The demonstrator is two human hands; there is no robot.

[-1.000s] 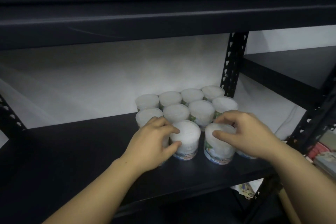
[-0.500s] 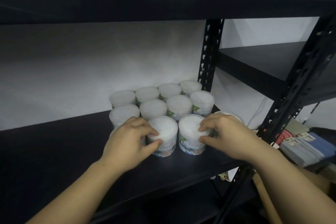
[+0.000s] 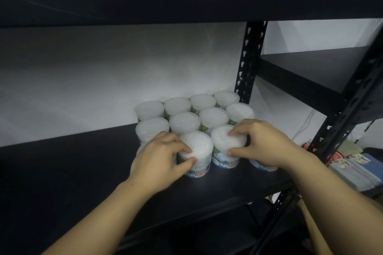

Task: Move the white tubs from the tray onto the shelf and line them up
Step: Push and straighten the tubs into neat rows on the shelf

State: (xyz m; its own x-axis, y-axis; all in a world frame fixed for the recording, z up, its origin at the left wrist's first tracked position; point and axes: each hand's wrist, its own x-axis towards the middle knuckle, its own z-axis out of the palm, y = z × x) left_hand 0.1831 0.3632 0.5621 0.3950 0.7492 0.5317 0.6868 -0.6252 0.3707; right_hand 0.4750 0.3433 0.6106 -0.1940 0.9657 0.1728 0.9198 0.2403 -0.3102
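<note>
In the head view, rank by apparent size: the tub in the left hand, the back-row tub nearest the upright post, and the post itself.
1. Upright post.
2. Left-hand tub.
3. Back-row tub, though being farther away likely shrinks it; both tubs may be the same size.

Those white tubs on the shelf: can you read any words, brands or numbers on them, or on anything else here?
"COTTON": tub under the left hand; line beneath too blurred.
"COTTON BUD...", partly cut off: tub under the right hand.
Other tubs' labels: hidden or blurred.
Packets at far right: print too small.
</note>
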